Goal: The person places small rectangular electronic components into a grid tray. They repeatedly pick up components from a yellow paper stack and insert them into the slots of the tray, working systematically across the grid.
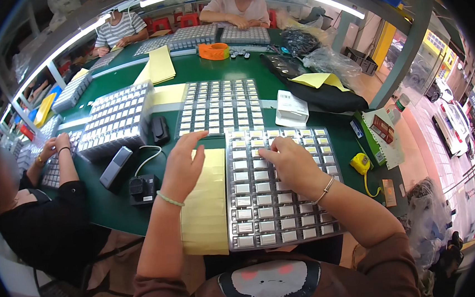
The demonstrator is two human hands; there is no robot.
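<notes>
A clear plastic tray (248, 231) in front of me holds rows of small white rectangular pieces; several in the far rows look yellowish on top. Over the tray's far half, my right hand (294, 165) is bent down with its fingers drawn together at the pieces; whatever is between the fingertips is hidden. My left hand (185, 162) hovers near the tray's far left corner, fingers stretched and thumb apart, holding nothing. Beneath and beside it lies a yellow sheet (204, 207) along the tray's left edge. A second filled tray (220, 108) sits just beyond.
Left of me are stacked trays (117, 121), a grey power bank (115, 167) and a black charger (142, 189) with a white cable. To the right lie a white box (291, 109) and a yellow tape measure (360, 163). Co-workers sit at the left and far side of the green table.
</notes>
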